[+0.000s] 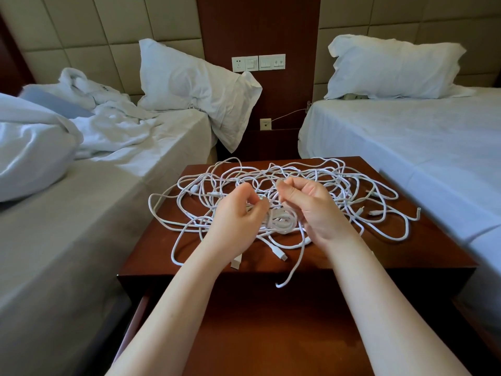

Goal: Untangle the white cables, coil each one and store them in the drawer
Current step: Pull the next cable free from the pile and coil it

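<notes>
A tangle of white cables (349,183) lies spread over the top of a dark wooden nightstand (406,245). Several plug ends stick out at the front and the right side. My left hand (238,215) hovers over the middle of the heap, fingers curled round a strand. My right hand (309,204) is just beside it, fingertips pinching another strand. Between and under both hands lies a small partly wound bundle of cable (282,221). One loose cable end (282,283) hangs over the front edge above the open drawer (271,335).
A bed with rumpled white bedding (81,137) stands to the left, a made bed (406,137) to the right. Each has a pillow against the padded headboard. A wall panel with sockets and switches (259,62) is behind the nightstand.
</notes>
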A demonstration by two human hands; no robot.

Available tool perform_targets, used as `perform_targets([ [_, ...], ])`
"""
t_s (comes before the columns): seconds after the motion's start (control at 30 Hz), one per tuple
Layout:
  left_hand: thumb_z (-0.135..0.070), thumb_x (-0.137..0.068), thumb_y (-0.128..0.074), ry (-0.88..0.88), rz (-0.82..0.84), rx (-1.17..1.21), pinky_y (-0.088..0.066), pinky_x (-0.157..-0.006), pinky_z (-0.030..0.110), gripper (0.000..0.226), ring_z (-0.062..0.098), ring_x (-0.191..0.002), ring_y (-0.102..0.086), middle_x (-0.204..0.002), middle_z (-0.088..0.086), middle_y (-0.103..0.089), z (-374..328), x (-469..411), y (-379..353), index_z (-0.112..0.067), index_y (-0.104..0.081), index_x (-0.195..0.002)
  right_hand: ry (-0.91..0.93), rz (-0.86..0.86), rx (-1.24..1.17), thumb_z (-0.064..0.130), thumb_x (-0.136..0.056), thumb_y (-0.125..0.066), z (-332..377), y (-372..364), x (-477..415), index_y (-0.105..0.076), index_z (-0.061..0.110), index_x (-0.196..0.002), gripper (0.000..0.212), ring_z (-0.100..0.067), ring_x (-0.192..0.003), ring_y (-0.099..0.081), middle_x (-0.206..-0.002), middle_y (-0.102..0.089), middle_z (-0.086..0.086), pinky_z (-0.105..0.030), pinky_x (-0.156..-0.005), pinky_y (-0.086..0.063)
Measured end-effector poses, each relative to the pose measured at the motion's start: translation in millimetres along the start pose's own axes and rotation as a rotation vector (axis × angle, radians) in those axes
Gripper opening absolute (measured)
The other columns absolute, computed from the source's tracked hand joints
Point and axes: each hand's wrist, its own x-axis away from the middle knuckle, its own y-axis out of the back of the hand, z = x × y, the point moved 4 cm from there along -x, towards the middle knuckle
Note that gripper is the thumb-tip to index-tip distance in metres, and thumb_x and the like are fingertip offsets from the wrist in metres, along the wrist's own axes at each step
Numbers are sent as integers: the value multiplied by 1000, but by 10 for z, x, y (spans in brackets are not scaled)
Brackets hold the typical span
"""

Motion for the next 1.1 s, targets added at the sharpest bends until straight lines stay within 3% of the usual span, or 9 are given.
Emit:
perform_targets([
  [0.17, -22, -96, -52, 160, -137, 22, -30, -42, 16, 24, 9, -51, -36, -64, 0, -45, 145, -32, -26, -12, -46, -76, 74, 49, 282, 15, -98, -52, 208, -94, 71, -56, 10, -66, 32, 0, -48, -43, -46, -44, 15, -21, -68, -34],
  [0.3, -25, -96, -51, 222, -288, 69, -31, -50, 22, 21, 11, -58, -39, -69, 1, -48, 206, -53, 74, -8, -51, -83, 95, 160, 371, 8, -97, -49, 282, -238, 114, -59, 6, -70, 28, -1, -48, -42, -46, -44, 15, -12, -58, -35],
  [0.5, -23, -95, -51, 255, -429, 206, -35, -52, 19, 20, 9, -58, -39, -66, -1, -48, 241, -44, 216, -5, -54, -88, 57, 274, 509, 14, -96, -55, 215, -386, 149, -65, 9, -79, 20, -3, -50, -38, -51, -44, 10, -17, -56, -35],
  [0.6, -23, -95, -52, 278, -437, 292, -35, -57, 28, 18, 12, -58, -40, -66, 1, -47, 256, -46, 237, -10, -52, -82, 73, 256, 599, 19, -95, -58, 170, -441, 143, -66, 14, -78, 20, -9, -58, -46, -59, -53, -3, -33, -63, -44],
  [0.7, -23, -94, -52, 268, -436, 433, -32, -54, 31, 25, 18, -58, -38, -63, 3, -43, 271, -69, 259, -15, -44, -72, 49, 230, 607, 22, -95, -60, 132, -440, 122, -70, 15, -84, 16, -28, -71, -58, -78, -65, -16, -45, -79, -52],
  [0.77, -23, -96, -51, 246, -408, 512, -32, -48, 24, 27, 12, -51, -38, -59, 0, -44, 239, -76, 256, -15, -43, -71, 28, 214, 572, 21, -95, -60, 113, -416, 115, -71, 14, -89, 14, -16, -66, -60, -70, -66, -3, -38, -71, -53],
  [0.87, -22, -99, -48, 199, -334, 599, -33, -41, 18, 27, 7, -43, -38, -54, -3, -44, 152, -65, 224, -14, -45, -73, -37, 231, 503, 21, -94, -60, 69, -380, 108, -71, 16, -90, 13, 5, -53, -51, -54, -57, 18, -18, -62, -38],
  [1.0, -20, -99, -45, 182, -313, 582, -32, -41, 17, 26, 6, -45, -38, -57, -2, -44, 103, -57, 232, -15, -46, -74, -14, 238, 488, 22, -93, -63, 86, -351, 83, -72, 21, -84, 13, -1, -72, -63, -72, -68, 11, -26, -76, -48],
  [1.1, -17, -99, -45, 152, -314, 640, -28, -39, 17, 29, 6, -42, -34, -52, -5, -42, 67, -62, 263, -14, -43, -71, -25, 236, 443, 22, -95, -59, 112, -336, 86, -66, 16, -76, 21, -1, -50, -51, -53, -55, 12, -11, -57, -38],
])
